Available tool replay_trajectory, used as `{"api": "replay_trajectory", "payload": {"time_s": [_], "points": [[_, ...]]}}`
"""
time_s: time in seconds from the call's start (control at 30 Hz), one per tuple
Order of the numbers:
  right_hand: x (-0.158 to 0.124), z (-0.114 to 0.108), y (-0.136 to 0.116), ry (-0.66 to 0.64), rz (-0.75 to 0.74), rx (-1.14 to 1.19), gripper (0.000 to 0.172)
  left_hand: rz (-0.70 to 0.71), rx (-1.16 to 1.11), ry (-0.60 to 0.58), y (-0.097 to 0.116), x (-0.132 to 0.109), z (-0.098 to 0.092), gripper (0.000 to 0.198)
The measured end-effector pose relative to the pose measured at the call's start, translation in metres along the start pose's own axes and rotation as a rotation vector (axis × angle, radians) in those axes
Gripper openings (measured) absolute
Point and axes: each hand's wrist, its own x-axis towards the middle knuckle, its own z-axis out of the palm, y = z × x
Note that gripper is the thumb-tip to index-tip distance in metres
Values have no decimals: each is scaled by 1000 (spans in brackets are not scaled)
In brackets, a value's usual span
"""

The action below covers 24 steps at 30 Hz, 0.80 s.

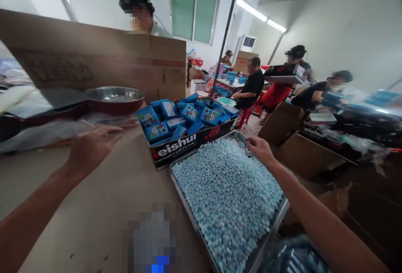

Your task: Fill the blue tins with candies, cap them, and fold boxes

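My left hand (91,147) reaches over the brown table (94,197) towards a clear plastic bag (47,132) and a red-rimmed metal bowl (114,99); its fingers are curled, and the blur hides whether they hold anything. My right hand (259,149) rests at the far edge of a metal tray (276,218) heaped with small pale blue candies (226,193), its fingers pinched together on something I cannot make out. Behind the tray stands a black carton (179,147) full of small blue boxes (188,114).
A big cardboard sheet (94,61) stands upright at the table's back, with a person behind it. Open cartons (301,151) sit on the floor at the right. Several other people sit and work at tables further back.
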Motion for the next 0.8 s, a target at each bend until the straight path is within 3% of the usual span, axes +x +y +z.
{"api": "replay_trajectory", "payload": {"time_s": [0.1, 0.17, 0.3, 0.4, 0.5, 0.6, 0.67, 0.73, 0.8], "points": [[44, 20, 17, -28, 36, 19, 37, 4, -64, 62, 33, 59, 16, 47], [57, 33, 31, -39, 75, 3, 36, 39, -127, 61, 48, 81, 36, 44], [57, 34, 65, -69, 172, -107, 34, 89, -149, 90, 62, 83, 67, 38], [51, 16, 89, -151, 206, -219, 37, 64, -131, 98, 78, 74, 70, 39], [47, 6, 98, -345, 124, -282, 30, 88, -130, 62, 119, 77, 67, 38], [44, 9, 93, -529, -6, -323, 26, 178, -102, -86, 180, 94, 74, 44], [43, 12, 87, -600, -62, -356, 27, 194, -8, -293, 214, 111, 85, 52], [44, 10, 81, -653, -92, -378, 28, 147, 105, -525, 234, 126, 96, 53], [44, 3, 78, -707, -111, -379, 27, 90, 153, -675, 238, 138, 103, 53]]}}
